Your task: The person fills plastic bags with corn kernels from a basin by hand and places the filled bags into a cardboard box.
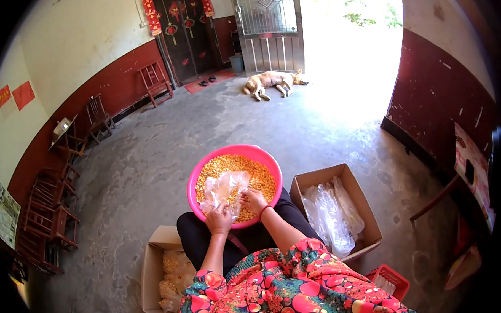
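Observation:
A clear plastic bag point(225, 187) spreads between my two hands, above a pink basin point(277, 171) full of yellow corn kernels point(236, 162). My left hand point(219, 219) pinches the bag's lower edge near the basin's front rim. On the bag's right side, my right hand point(253, 201) grips it with the fingers closed, a red band round the wrist. The basin rests at my lap, against my dark trousers. Whether any kernels are inside the bag I cannot tell.
A cardboard box point(371, 241) of clear plastic bags point(331, 214) stands at the right. Another cardboard box point(151, 269) at the left holds filled bags point(174, 275). A red basket point(401, 287) sits at lower right. A dog point(272, 80) lies by the doorway; wooden chairs point(52, 216) line the left wall.

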`<control>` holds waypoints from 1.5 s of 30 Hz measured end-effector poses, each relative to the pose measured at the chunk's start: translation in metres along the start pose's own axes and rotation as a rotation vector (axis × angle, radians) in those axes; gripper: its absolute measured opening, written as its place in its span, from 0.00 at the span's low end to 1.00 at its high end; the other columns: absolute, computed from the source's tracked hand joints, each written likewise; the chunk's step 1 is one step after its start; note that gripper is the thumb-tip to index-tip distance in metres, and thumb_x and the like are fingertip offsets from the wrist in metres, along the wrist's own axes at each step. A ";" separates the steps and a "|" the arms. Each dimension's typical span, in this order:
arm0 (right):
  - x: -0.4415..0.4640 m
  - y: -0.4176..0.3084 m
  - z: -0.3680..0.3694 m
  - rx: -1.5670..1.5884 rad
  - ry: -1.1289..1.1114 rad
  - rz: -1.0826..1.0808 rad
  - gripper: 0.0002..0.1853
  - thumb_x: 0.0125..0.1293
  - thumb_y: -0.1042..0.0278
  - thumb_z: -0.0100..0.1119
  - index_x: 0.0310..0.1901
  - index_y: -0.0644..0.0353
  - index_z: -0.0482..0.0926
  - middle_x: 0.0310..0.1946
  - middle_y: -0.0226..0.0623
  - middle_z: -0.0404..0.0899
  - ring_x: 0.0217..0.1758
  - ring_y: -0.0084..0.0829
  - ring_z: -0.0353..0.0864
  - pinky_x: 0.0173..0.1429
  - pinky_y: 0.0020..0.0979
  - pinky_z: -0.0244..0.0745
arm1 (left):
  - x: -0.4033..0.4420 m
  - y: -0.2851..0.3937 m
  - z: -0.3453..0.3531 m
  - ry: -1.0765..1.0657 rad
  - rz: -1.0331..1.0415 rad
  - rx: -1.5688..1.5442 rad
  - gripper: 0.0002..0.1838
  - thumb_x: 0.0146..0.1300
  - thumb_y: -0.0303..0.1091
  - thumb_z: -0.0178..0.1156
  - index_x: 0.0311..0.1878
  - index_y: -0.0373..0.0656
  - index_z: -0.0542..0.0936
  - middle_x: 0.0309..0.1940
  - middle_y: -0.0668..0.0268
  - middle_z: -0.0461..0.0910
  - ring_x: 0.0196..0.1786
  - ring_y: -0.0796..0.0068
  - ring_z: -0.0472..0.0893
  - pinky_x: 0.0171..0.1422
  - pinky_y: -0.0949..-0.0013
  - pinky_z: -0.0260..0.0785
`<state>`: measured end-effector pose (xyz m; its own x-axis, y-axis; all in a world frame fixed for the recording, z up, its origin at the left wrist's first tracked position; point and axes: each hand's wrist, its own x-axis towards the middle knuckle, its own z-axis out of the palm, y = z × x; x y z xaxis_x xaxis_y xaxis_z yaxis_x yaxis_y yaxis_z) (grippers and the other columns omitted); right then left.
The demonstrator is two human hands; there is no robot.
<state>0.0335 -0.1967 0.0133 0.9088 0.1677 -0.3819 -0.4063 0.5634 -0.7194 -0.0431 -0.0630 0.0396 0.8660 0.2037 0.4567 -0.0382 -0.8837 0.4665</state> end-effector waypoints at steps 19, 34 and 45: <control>-0.008 -0.012 0.000 0.049 -0.242 0.055 0.10 0.60 0.77 0.44 0.42 0.74 0.68 0.35 0.45 0.71 0.38 0.35 0.74 0.45 0.33 0.76 | 0.000 0.001 -0.004 -0.013 -0.044 -0.054 0.10 0.49 0.33 0.52 0.35 0.49 0.79 0.28 0.59 0.78 0.31 0.58 0.77 0.34 0.57 0.69; 0.032 -0.029 0.058 -1.389 -0.348 -1.347 0.11 0.52 0.68 0.57 0.37 0.60 0.76 0.34 0.40 0.76 0.40 0.35 0.75 0.42 0.32 0.71 | 0.000 0.006 -0.012 -0.031 -0.094 -0.132 0.27 0.48 0.30 0.53 0.56 0.49 0.66 0.28 0.57 0.77 0.31 0.55 0.77 0.36 0.54 0.68; -0.003 -0.017 -0.006 -1.420 0.301 -0.497 0.11 0.52 0.64 0.48 0.30 0.57 0.79 0.30 0.47 0.78 0.37 0.44 0.78 0.44 0.43 0.71 | 0.001 0.004 -0.004 -0.015 -0.044 -0.045 0.22 0.46 0.30 0.51 0.49 0.48 0.72 0.34 0.56 0.78 0.35 0.55 0.78 0.38 0.55 0.69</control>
<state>0.0369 -0.2115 0.0233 0.9946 -0.0610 0.0838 0.0126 -0.7313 -0.6820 -0.0447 -0.0646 0.0453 0.8745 0.2350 0.4242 -0.0225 -0.8541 0.5197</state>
